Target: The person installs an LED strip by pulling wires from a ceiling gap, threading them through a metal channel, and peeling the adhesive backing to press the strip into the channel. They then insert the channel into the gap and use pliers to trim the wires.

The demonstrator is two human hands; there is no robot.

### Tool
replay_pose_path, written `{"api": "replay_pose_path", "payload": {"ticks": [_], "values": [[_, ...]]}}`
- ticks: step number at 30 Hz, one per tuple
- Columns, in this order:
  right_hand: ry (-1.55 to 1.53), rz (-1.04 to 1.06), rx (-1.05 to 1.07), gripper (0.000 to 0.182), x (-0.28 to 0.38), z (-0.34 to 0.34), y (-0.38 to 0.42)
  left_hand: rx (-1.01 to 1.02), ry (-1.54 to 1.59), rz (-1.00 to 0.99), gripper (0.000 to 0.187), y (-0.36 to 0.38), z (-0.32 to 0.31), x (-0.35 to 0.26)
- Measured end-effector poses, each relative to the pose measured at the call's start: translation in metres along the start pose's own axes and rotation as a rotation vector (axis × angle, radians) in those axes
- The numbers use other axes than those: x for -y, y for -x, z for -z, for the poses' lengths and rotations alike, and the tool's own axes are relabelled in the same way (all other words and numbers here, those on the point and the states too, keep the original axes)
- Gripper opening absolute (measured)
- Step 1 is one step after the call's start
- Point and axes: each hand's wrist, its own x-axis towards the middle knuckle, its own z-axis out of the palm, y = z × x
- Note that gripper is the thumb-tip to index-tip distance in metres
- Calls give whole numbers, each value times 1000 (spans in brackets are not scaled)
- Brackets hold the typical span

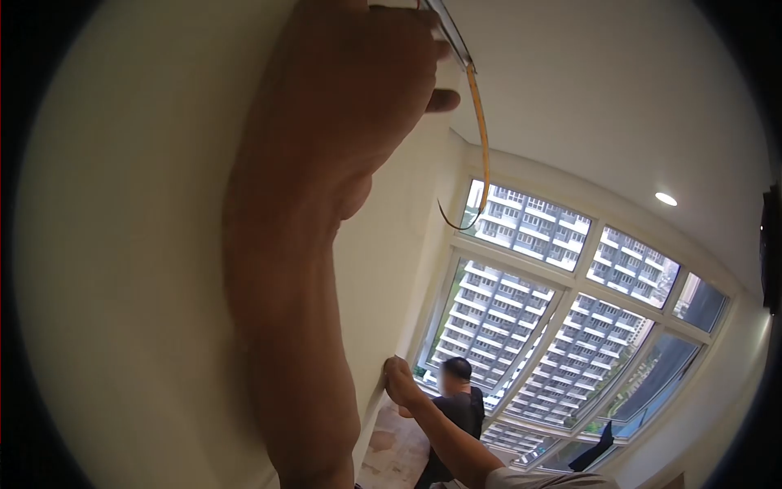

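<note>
My left hand (391, 69), on the raised forearm at the left, is up near the ceiling with its back towards me. Its fingers curl at a slim metal channel (450, 34), with the grip partly hidden. From the channel's end hangs a narrow yellow-orange strip (483, 134), which curves down and ends in a thin dark wire (462, 227). Lower down, my right hand (399, 381) is against the pale wall (387, 269), fingers closed; whatever may be in them is hidden.
A person in dark clothes (464, 407) is below, beyond my right hand. Large framed windows (575, 285) fill the far side, one sash tilted outward. A round downlight (665, 199) is lit in the ceiling (595, 98). Dark cloth (593, 448) hangs near the lower window.
</note>
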Motion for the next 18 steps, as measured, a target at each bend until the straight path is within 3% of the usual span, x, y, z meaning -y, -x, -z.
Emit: {"api": "replay_pose_path", "payload": {"ticks": [2, 4, 6, 12, 15, 18], "values": [[-3, 0, -36, 49, -15, 10, -5, 14, 41, -29, 75, 0, 5, -1], [-1, 4, 38, 59, -51, 34, -12, 27, 75, -49, 75, 1, 10, -2], [88, 27, 36, 58, -51, 37, -10, 38, 99, -75, 74, 2, 14, -7], [-77, 63, 66, 56, -72, 52, -16, 67, 150, -112, 72, 4, 19, -15], [53, 12, 82, 52, -69, 58, -16, 80, 176, -131, 71, 3, 21, -17], [-47, -6, 36, 46, -66, 47, -16, 94, 199, -143, 70, 3, 22, -19]]}}
